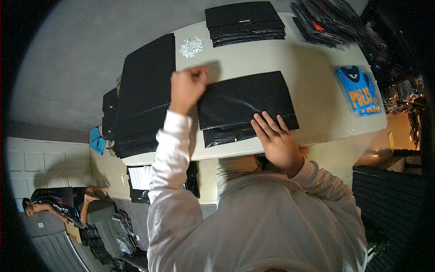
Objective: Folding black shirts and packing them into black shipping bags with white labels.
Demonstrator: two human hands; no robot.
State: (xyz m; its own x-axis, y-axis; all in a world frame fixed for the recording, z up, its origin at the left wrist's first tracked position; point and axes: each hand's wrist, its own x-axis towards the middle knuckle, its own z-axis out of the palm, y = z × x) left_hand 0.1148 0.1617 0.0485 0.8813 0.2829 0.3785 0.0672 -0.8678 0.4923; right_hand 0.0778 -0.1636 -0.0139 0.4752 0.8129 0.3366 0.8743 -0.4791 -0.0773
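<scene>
White table (317,68) bears a black bag (244,106), contents unseen; left hand (186,88) pinches its corner, right hand (276,138) flat.

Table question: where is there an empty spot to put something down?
The table is bare between the black bag under the hands and the blue jersey packet, and beside the white scraps. It is crowded along the left edge with a black bag stack and at the far edge with folded black piles.

The left hand (186,88) hides the black bag's (244,102) left corner.
</scene>
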